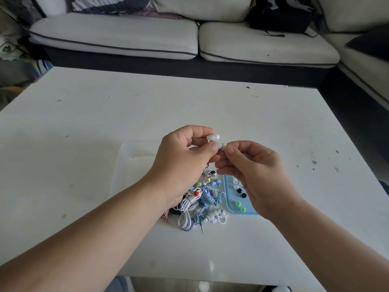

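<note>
My left hand (183, 163) pinches a pair of white earbuds (213, 137) above the white table (84, 127), holding them between thumb and fingers. My right hand (259, 173) meets it from the right, its thumb and forefinger pinching the tip of the lower earbud (223, 146). Below the hands lies a pile of coiled earphones (202, 205) in white, blue and other colours. A light blue tray (233, 199) to the right of the pile holds several small ear tips in white, black and green; my right hand covers part of it.
A clear plastic lid or box (130, 165) lies on the table left of the pile, partly behind my left wrist. A white sofa (189, 36) runs along the far side and right, with a black bag (280, 15) on it.
</note>
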`<action>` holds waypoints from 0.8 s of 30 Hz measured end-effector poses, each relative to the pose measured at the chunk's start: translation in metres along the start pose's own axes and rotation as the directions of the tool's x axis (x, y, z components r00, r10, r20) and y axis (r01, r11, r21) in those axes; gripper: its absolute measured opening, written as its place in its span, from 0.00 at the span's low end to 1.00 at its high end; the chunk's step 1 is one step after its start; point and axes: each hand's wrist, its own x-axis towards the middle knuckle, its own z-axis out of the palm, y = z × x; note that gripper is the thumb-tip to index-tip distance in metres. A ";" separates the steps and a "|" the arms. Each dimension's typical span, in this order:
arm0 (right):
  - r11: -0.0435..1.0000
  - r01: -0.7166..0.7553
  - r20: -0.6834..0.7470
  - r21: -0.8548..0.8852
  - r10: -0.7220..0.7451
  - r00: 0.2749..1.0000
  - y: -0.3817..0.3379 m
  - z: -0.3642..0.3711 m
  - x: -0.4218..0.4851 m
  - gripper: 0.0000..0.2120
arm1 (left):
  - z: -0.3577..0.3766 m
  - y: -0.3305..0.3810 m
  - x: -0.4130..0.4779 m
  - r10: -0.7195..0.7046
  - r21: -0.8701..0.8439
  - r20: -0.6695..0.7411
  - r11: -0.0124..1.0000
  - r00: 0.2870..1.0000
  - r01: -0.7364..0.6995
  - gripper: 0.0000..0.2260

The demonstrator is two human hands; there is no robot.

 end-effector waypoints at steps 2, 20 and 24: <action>1.000 0.009 -0.034 -0.021 -0.010 0.999 0.000 0.001 0.000 0.05 | 0.000 0.000 -0.001 0.005 0.001 0.002 1.000 1.000 -0.005 0.10; 0.999 -0.042 0.021 -0.012 0.042 0.999 -0.005 -0.011 0.005 0.05 | -0.005 0.004 0.000 -0.033 -0.088 0.077 0.995 0.997 0.040 0.11; 0.997 -0.039 0.032 -0.073 0.041 0.999 -0.003 -0.012 0.005 0.03 | -0.006 0.004 0.000 -0.041 -0.028 0.074 0.999 0.996 0.044 0.11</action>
